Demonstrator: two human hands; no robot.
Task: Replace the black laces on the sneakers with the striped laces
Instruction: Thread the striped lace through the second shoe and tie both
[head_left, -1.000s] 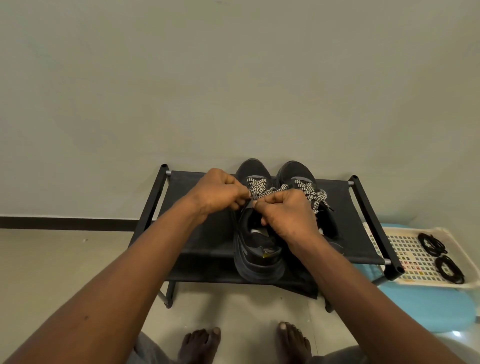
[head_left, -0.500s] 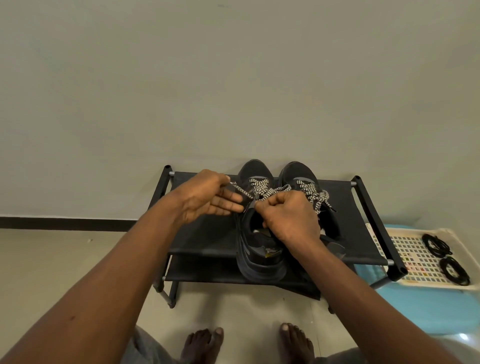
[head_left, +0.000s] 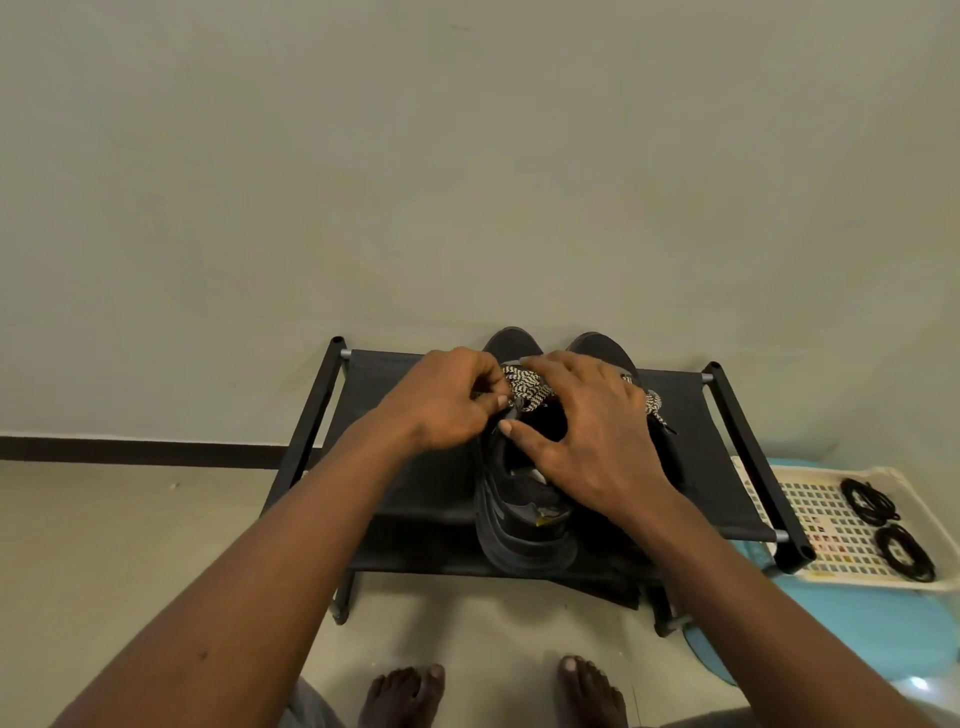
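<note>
Head view: your left hand (head_left: 447, 400) pinches the striped lace (head_left: 524, 387) at its fingertips, on the sneaker (head_left: 519, 519) below both hands. Your right hand (head_left: 587, 431) lies spread, gripping nothing. Keep that pinch taut while the right hand steadies the shoe. Half a second ago, your right hand was curled on the lace.

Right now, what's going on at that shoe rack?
A person stands over a black shoe rack, working on the left sneaker of a black pair. The left hand pinches the striped lace near the tongue. The right hand is spread open over the shoe's mouth, fingertips at the lacing. The right sneaker looks laced in the same pattern. Two coiled black laces lie in the white tray to the right.
</note>
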